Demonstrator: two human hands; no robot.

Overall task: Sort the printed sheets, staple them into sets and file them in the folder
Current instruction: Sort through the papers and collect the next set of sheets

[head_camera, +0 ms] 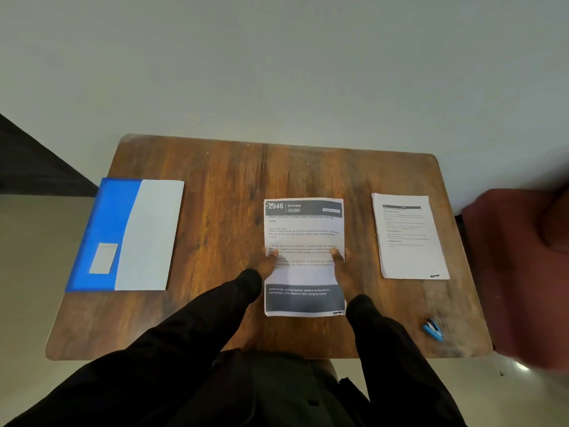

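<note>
Holding: left hand [268, 262] and right hand [340, 266] meet the kitchen sheet [303, 229] at its long edges, about halfway down its length.
Left hand: fingertips lie on the kitchen sheet's left edge; whether they pinch the paper or only press on it, I cannot tell.
Right hand: fingertips lie on the kitchen sheet's right edge; pinch or press, again I cannot tell.
Kitchen sheet: flat on the bench [221, 186], headed "KITCHEN", with dark bands across top and bottom.
Second sheets [411, 238]: right of the kitchen sheet and apart from it, flat, slightly turned.
Stapler [432, 329]: blue, right of the kitchen sheet's near corner, well apart from it.
Folder [107, 217]: blue, well left of the kitchen sheet; a pale panel [151, 235] covers the side nearer the kitchen sheet, a small label [104, 258] on the blue part.
</note>
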